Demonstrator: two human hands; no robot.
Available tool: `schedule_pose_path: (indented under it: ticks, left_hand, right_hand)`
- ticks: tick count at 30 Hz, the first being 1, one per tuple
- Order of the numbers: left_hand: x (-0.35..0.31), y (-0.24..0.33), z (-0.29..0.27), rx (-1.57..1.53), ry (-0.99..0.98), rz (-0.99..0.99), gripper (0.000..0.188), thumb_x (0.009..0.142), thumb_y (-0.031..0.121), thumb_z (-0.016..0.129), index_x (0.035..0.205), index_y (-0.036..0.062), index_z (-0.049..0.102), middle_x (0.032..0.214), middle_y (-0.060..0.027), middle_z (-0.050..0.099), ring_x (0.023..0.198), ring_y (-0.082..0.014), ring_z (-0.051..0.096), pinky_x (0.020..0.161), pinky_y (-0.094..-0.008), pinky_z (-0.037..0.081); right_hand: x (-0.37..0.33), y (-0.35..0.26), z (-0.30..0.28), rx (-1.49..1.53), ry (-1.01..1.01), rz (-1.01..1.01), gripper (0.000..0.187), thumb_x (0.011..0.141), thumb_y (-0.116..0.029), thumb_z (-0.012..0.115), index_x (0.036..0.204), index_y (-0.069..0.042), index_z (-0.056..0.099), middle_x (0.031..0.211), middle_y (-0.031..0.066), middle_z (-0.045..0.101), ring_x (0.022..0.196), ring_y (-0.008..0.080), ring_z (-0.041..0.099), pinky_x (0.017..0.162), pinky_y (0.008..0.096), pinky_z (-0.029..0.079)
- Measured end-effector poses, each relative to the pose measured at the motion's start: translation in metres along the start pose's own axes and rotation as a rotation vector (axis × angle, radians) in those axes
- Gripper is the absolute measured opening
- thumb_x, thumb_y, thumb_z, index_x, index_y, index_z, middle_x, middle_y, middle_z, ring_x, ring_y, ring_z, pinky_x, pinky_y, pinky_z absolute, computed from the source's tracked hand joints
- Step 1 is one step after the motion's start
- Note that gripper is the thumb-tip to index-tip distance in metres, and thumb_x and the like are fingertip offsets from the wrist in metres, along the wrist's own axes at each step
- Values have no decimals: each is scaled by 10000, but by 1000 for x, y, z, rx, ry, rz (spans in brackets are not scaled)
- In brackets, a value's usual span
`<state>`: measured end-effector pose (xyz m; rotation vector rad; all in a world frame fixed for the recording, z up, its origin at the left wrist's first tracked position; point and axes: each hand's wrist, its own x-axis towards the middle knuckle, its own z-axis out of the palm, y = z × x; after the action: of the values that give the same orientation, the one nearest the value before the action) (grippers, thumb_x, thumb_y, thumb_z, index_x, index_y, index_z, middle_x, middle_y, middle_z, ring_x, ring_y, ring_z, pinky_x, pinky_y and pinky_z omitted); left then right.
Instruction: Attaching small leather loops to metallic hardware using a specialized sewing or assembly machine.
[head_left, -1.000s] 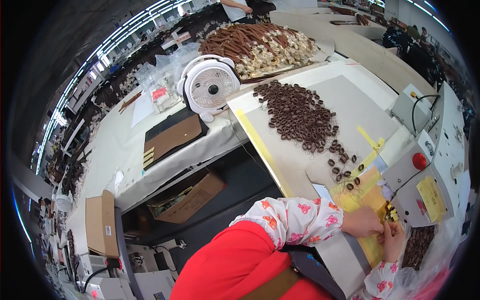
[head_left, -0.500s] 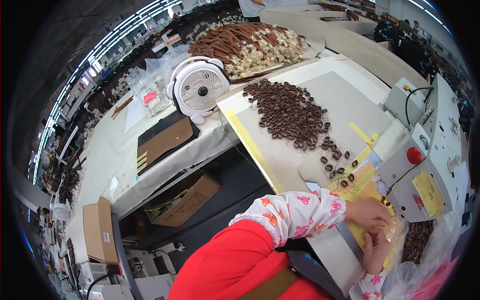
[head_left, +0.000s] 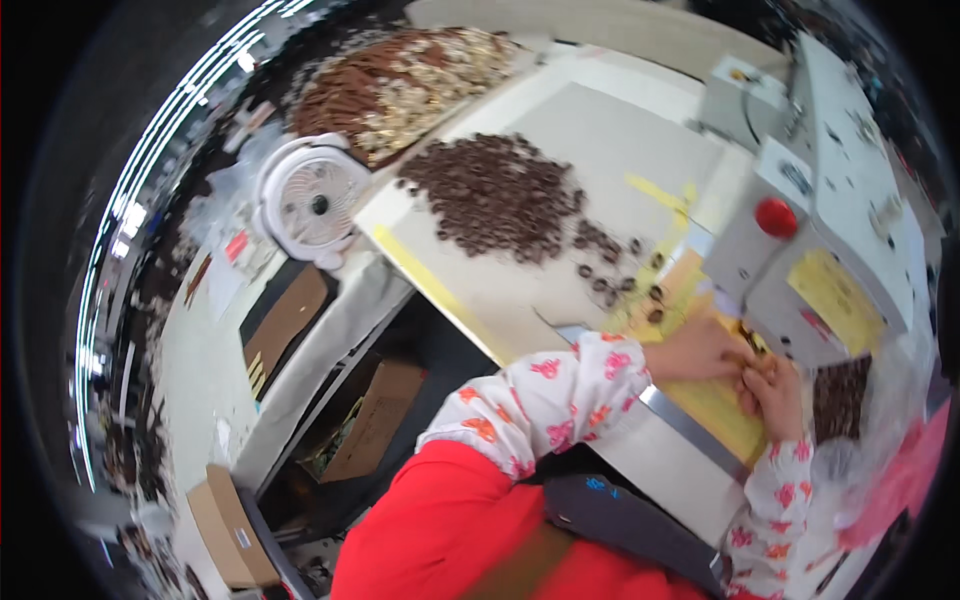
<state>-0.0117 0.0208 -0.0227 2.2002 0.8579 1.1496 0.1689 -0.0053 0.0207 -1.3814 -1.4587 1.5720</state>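
At the working end of a white machine (head_left: 850, 200) with a red button, my two hands come together. My left hand (head_left: 700, 348) has its fingers bent and pressed together. Against its fingertips lies my right hand (head_left: 777, 398), thumb and fingers pinched. Whatever they hold is too small and too blurred to make out. Under them is a yellow-covered work surface (head_left: 735, 425) with a metal edge strip. Close to my left hand, several small dark brown loops (head_left: 655, 294) with loose threads lie apart from a big pile of loops (head_left: 500, 195).
A white fan (head_left: 312, 195) stands left of the pile. Behind it is a heap of brown strips (head_left: 350, 95) with pale wrapped ends. Right of my hands are a dense batch of dark brown pieces (head_left: 842, 398) and clear plastic (head_left: 890, 400). A cardboard box (head_left: 375, 420) sits below the table.
The whole view has shifted, so the table and machine appear further left and higher. My hands have come closer together, the right one now touching the left at the fingertips.
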Motion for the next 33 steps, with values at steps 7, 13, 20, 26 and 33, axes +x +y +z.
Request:
schedule_pose_path:
  ticks: [7, 13, 20, 26, 33]
  left_hand:
    - [12, 7, -4, -3, -161, -215, 153, 692, 159, 659, 831, 94, 656, 559, -106, 561, 486, -205, 554, 496, -292, 425]
    - [19, 16, 7, 97, -88, -395, 181, 734, 180, 645, 804, 13, 651, 510, -69, 541, 454, -157, 496, 471, -271, 390]
    - [22, 11, 11, 104, -64, -550, 260, 731, 231, 684, 723, -25, 644, 489, 8, 516, 453, -37, 405, 437, -213, 329]
    - [21, 9, 14, 23, -5, -534, 294, 752, 265, 669, 643, -4, 622, 494, 12, 514, 466, -30, 398, 439, -213, 323]
    - [26, 10, 9, 152, -102, -538, 236, 774, 286, 608, 737, 55, 637, 488, -37, 518, 420, -147, 468, 437, -282, 361]
  right_hand:
    - [5, 9, -6, 59, 28, -50, 159, 818, -130, 594, 777, -20, 487, 642, 53, 583, 488, 74, 524, 421, 208, 401]
    - [7, 30, 3, -468, 504, -572, 125, 722, -61, 629, 746, 8, 528, 666, 119, 570, 609, 246, 571, 537, 323, 440]
    - [15, 35, 6, -540, 581, -628, 79, 733, -50, 598, 747, -6, 533, 705, 139, 558, 657, 318, 553, 573, 377, 447]
    - [16, 36, 8, -564, 628, -621, 70, 740, -43, 586, 749, -11, 525, 723, 148, 557, 659, 330, 552, 567, 386, 452]
    - [17, 36, 8, -618, 655, -633, 68, 750, -54, 581, 759, -13, 528, 709, 155, 561, 650, 335, 557, 555, 391, 455]
